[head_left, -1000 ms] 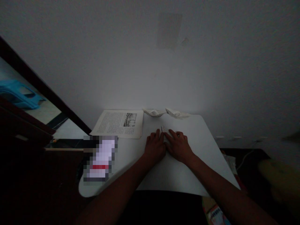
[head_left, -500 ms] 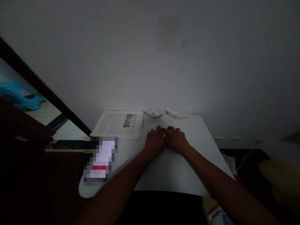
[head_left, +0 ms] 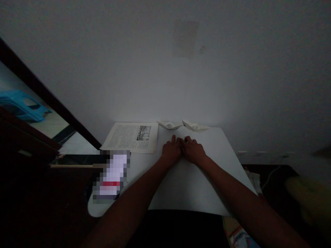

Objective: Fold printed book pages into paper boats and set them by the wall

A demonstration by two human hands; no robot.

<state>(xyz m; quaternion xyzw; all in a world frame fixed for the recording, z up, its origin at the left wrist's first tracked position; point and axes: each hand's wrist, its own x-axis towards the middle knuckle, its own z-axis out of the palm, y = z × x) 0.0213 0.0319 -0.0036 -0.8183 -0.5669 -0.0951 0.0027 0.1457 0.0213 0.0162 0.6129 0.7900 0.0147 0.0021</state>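
Note:
My left hand (head_left: 172, 149) and my right hand (head_left: 191, 150) meet over the middle of the white table, thumbs and fingertips pressed together. The fingers of both are bent and closed, with a left finger pointing forward. Whatever lies between or under them is covered by the hands and too dark to make out. Just beyond, by the wall, sit two folded paper boats, the left boat (head_left: 169, 125) and the right boat (head_left: 195, 126), both of printed paper. Left of my hands lies a stack of printed pages (head_left: 126, 136) with a picture on top.
A phone (head_left: 113, 172), blurred by pixels, rests on the left part of the white table (head_left: 188, 193). The wall (head_left: 170, 82) rises right behind the table. A dark-framed mirror (head_left: 51, 98) leans at the left, with a blue plastic stool (head_left: 23, 105) showing in it.
Both hands have shifted slightly and stay together. A left finger now stretches further forward, and the small pale bit seen between the fingertips is now hidden.

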